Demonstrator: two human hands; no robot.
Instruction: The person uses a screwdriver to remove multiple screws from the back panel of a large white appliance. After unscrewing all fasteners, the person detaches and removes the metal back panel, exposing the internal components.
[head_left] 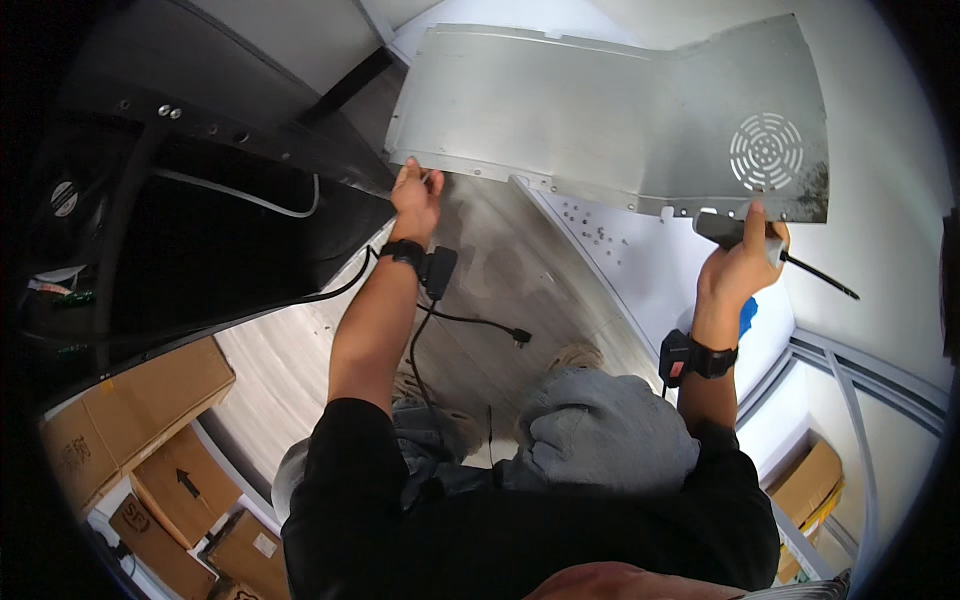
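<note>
A large bent sheet-metal panel (540, 100) with a round vent of slots at its right end is held up ahead of me. My left hand (415, 200) grips its lower left edge, thumb and fingers closed at the rim. At the lower right edge, beneath the vent, my right hand (740, 262) is wrapped round a screwdriver (722, 230) with a grey handle. The tool's black shaft points out to the right. My right fingertip also meets the panel's rim; whether other fingers grip behind it is hidden.
Several small screws (598, 236) lie loose on the white table (640, 275) under the panel. To the left stands a large black cabinet (230, 200). A black cable with a plug (520, 337) hangs above the floor. Cardboard boxes (150, 410) sit at lower left; a blue item (748, 315) lies beside my right wrist.
</note>
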